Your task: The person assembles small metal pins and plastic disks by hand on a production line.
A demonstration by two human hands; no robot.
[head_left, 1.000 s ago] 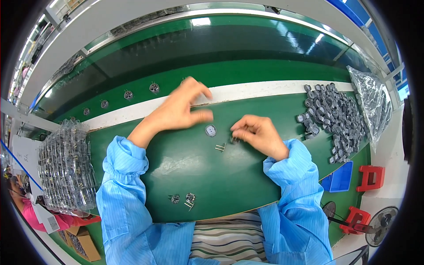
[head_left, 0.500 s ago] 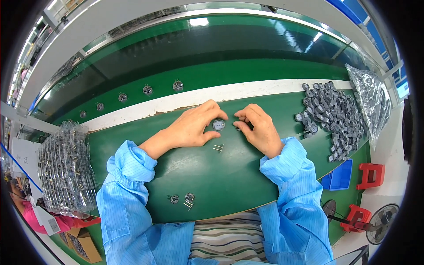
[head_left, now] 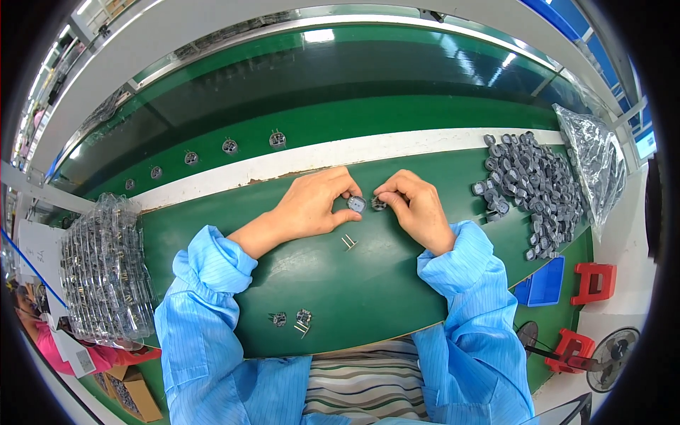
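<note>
Near the middle of the green counter (head_left: pixel 397 297), holds a grey cap (head_left: pixel 357 204) in the left hand (head_left: pixel 315 202), with thumb and fingers curled and closed about its rim, probably to keep its face in sight. Just to the right, pinches a small dark part (head_left: pixel 379 203) between thumb and forefinger of the right hand (head_left: pixel 419 205), close to the cap but apart from it, seemingly with only the fingertips to suit so small a piece. Has loose metal pins (head_left: pixel 350 241) on the near side of the cap, presumably for easy reach, and two small dark pieces (head_left: pixel 304 316) by the near edge, likely out of the working space. Has a heap of grey caps (head_left: pixel 528 184) to the right, handy for the right hand, and clear plastic trays (head_left: pixel 106 269) to the left. Compared with half a second ago, tilts the cap in a closed grip instead of framing it loosely, and exposes more of the dark part. Finds the round assemblies (head_left: pixel 230 146) on the far green strip (head_left: pixel 397 113) slightly farther left than before.
</note>
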